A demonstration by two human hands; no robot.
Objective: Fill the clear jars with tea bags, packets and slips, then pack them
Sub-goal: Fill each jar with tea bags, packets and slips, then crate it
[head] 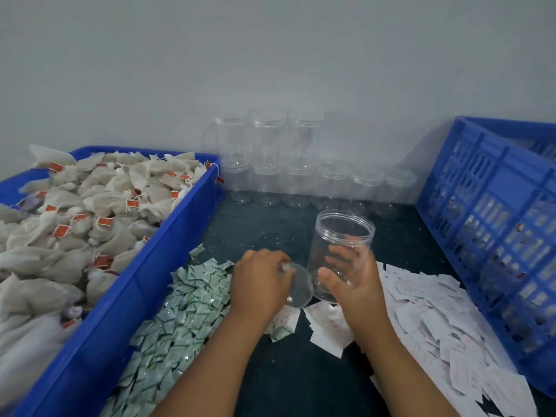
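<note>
My right hand (350,282) grips an open, empty clear jar (341,236) around its lower half, tilted slightly over the dark table. My left hand (260,279) holds the jar's clear lid (298,285) just left of the jar's base. Cloth tea bags with red tags (75,218) fill a blue tray (126,299) on the left. Small green-and-white packets (177,320) lie in a strip beside that tray. White paper slips (445,320) are scattered on the right.
Lidded empty clear jars (267,164) stand stacked in two rows against the grey wall at the back. A blue slatted crate (493,224) holding filled jars stands on the right. Dark table surface (270,233) shows between the piles.
</note>
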